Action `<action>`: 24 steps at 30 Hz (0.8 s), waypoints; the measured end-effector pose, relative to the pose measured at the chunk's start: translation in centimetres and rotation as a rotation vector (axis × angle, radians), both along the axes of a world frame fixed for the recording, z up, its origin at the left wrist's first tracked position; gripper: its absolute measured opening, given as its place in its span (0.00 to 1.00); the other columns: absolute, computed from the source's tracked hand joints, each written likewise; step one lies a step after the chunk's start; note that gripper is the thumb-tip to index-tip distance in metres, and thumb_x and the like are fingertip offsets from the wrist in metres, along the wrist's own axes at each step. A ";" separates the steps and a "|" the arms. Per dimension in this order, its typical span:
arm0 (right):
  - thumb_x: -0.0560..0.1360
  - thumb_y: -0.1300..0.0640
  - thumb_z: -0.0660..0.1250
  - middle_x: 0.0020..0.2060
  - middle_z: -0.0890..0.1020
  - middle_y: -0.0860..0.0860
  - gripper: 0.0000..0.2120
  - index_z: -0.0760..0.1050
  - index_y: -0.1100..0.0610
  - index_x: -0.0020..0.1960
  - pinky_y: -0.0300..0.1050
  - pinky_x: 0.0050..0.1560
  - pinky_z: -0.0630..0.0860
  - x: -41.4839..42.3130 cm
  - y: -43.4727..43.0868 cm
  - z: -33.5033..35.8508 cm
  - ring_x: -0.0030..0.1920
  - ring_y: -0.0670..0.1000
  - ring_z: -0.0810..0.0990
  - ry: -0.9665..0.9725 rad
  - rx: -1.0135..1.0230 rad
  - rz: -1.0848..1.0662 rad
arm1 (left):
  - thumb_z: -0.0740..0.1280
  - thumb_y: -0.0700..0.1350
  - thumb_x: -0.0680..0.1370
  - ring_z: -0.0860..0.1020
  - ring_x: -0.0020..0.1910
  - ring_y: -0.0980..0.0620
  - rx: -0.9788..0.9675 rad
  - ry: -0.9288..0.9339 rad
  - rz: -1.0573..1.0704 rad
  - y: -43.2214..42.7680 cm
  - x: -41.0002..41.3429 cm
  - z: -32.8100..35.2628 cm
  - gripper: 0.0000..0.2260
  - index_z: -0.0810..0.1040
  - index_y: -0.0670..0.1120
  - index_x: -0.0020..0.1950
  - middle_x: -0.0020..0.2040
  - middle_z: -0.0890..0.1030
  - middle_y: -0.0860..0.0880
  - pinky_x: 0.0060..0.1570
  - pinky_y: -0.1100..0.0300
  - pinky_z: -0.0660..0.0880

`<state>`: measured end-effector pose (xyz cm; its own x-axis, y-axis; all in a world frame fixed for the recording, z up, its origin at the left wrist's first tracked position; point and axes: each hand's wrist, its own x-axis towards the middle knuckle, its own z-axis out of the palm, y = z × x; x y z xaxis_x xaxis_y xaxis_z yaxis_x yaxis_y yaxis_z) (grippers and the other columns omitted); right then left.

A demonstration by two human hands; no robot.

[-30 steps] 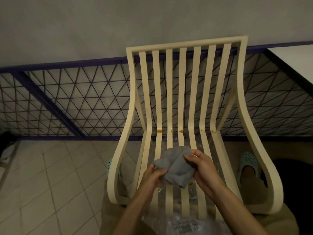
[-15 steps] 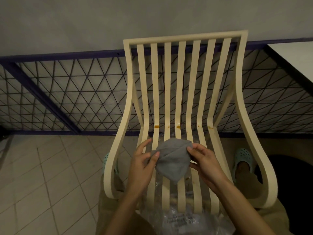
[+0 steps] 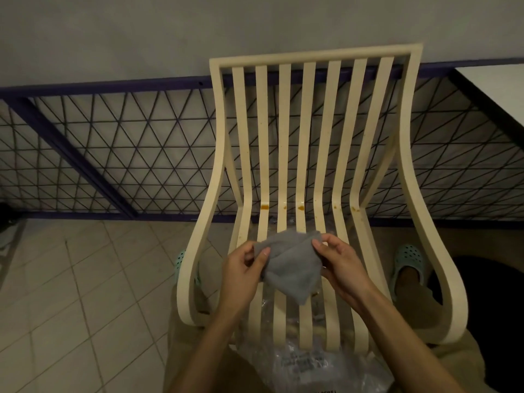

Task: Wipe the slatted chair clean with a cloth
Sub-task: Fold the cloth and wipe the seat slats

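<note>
A grey wall (image 3: 141, 32) fills the top of the view, with a dark wire-mesh fence (image 3: 127, 154) on a purple frame running along its base. Below lies a floor (image 3: 71, 293) of pale square tiles. A white counter (image 3: 499, 89) with a dark edge shows at the far right.

In the centre stands a cream chair (image 3: 314, 194), its long slats running down the back and curving into the seat, with curved arms at both sides. Small orange stains (image 3: 264, 206) dot the slats at the bend where back meets seat. Crinkled clear plastic (image 3: 306, 361) lies under and in front of the seat.

Just above the seat slats, two hands hold a grey cloth (image 3: 292, 265) between them. The left hand (image 3: 241, 273) pinches the cloth's left edge with thumb and fingers; the right hand (image 3: 340, 265) pinches its upper right corner. The cloth hangs down in a loose point.

A teal clog (image 3: 408, 262) shows through the chair's right arm, another (image 3: 181, 262) by the left arm
</note>
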<state>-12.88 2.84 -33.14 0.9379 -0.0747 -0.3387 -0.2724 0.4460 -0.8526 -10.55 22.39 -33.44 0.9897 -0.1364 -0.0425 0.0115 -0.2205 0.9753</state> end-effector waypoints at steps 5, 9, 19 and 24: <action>0.77 0.57 0.64 0.53 0.81 0.63 0.16 0.73 0.68 0.59 0.49 0.52 0.80 0.6 0.5 -0.8 0.52 0.57 0.82 -0.001 -0.036 -0.019 | 0.65 0.45 0.78 0.82 0.48 0.48 -0.161 0.157 -0.022 0.1 0.0 -1.0 0.09 0.76 0.40 0.53 0.48 0.82 0.43 0.44 0.61 0.79; 0.75 0.56 0.66 0.53 0.79 0.63 0.14 0.74 0.64 0.57 0.51 0.56 0.78 1.1 0.8 -1.3 0.53 0.57 0.79 0.064 0.156 -0.085 | 0.73 0.43 0.71 0.82 0.53 0.50 -0.217 0.363 -0.145 -0.5 -0.7 -2.2 0.21 0.72 0.48 0.61 0.54 0.83 0.46 0.48 0.57 0.79; 0.72 0.69 0.69 0.52 0.82 0.66 0.20 0.72 0.66 0.63 0.55 0.49 0.81 -2.7 2.4 -5.6 0.48 0.64 0.84 0.358 0.137 0.325 | 0.69 0.26 0.69 0.80 0.57 0.51 -0.250 0.392 -0.059 -0.6 -1.8 -4.7 0.30 0.70 0.47 0.67 0.60 0.80 0.46 0.55 0.54 0.78; 0.72 0.66 0.70 0.53 0.83 0.62 0.17 0.76 0.66 0.60 0.53 0.51 0.82 -2.6 1.4 -5.7 0.53 0.61 0.83 0.279 -0.029 0.297 | 0.68 0.31 0.73 0.82 0.51 0.55 -0.273 0.452 0.029 0.1 -2.3 -5.6 0.25 0.73 0.55 0.63 0.53 0.82 0.55 0.49 0.57 0.80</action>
